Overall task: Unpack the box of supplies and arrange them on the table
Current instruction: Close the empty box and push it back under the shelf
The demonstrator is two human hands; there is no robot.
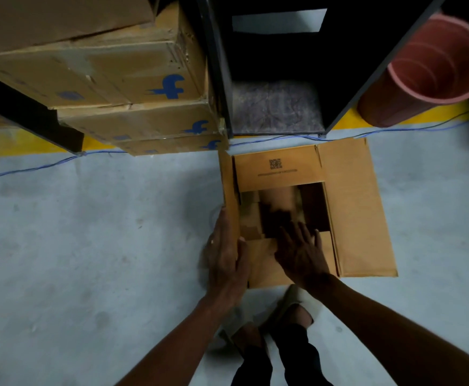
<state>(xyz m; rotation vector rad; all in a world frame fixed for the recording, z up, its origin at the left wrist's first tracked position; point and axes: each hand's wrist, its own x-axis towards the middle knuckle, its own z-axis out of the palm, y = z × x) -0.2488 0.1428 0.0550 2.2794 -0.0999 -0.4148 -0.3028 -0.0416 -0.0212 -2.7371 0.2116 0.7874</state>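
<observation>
An open brown cardboard box (353, 207) stands on the grey floor in front of me, its flaps folded outward. Inside I make out brown packages (251, 218) in deep shadow; what they are I cannot tell. My left hand (227, 252) grips the box's upright left flap, thumb on the inner face and fingers on the outer. My right hand (301, 250) hovers with fingers spread over the near flap and the box's opening, holding nothing.
A stack of cardboard boxes (133, 87) with blue logos sits at the upper left. A dark metal rack (219, 79) stands behind the open box. A rolled pink mat (434, 65) leans at upper right. A blue cable (33, 168) runs across the floor. My feet (297, 310) are below.
</observation>
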